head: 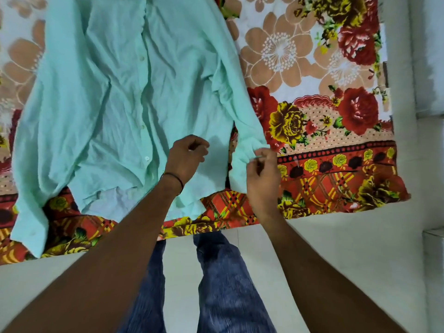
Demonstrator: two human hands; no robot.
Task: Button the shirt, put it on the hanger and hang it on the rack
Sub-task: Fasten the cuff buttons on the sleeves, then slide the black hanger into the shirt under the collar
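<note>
Floral bedsheet [312,164] in red, yellow and tan carries a mint-green long-sleeved shirt [108,92], spread front-up and creased, its hem toward the person; small white buttons [147,158] run down its centre strip; one sleeve [26,188] trails to the sheet's near edge at the picture's left; nothing covers the shirt except the two hands. Left hand [186,157], a thin black wrist thread [173,180] below it, sits over the lower shirt front with fingers curled; whether it holds cloth cannot be told. Right hand [263,171] pinches the edge of the other sleeve's cuff [247,155] between thumb and fingertips. Sheet edge borders a pale smooth floor [348,248]; blue denim trouser legs [221,272] stand below the bed.
</note>
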